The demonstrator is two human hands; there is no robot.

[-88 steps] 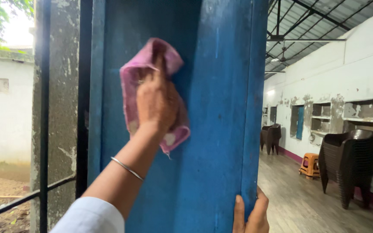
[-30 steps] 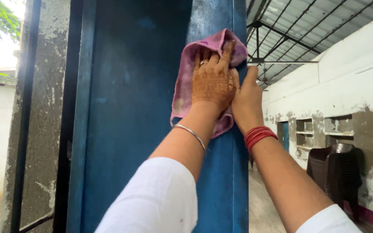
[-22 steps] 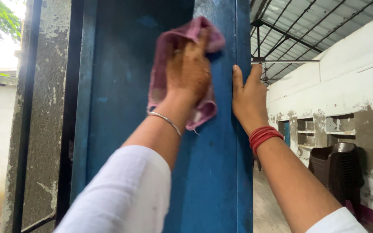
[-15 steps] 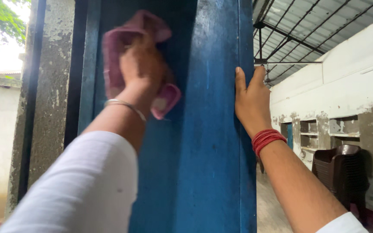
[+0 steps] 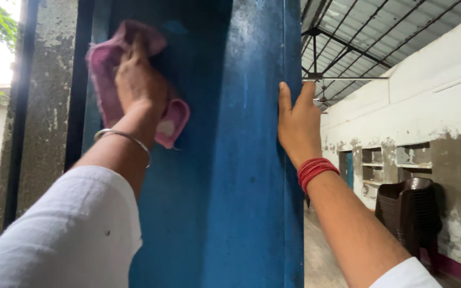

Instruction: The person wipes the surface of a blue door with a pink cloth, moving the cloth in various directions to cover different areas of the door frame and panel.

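Note:
A tall blue metal door panel (image 5: 230, 176) fills the middle of the head view. My left hand (image 5: 140, 85) presses a pink cloth (image 5: 105, 69) flat against the door's upper left part, close to its left edge. A silver bangle circles that wrist. My right hand (image 5: 297, 125) grips the door's right edge at about head height, fingers pointing up, with red bangles on the wrist. Both sleeves are white.
A grey weathered concrete post (image 5: 41, 117) stands left of the door. To the right runs a hall with a stained white wall (image 5: 428, 101), wall niches, stacked dark plastic chairs (image 5: 409, 210) and a metal truss roof (image 5: 358, 32).
My left hand has wiped the cloth from the door's right edge across to its left side. My right hand stays on the right edge, having moved up there from low down.

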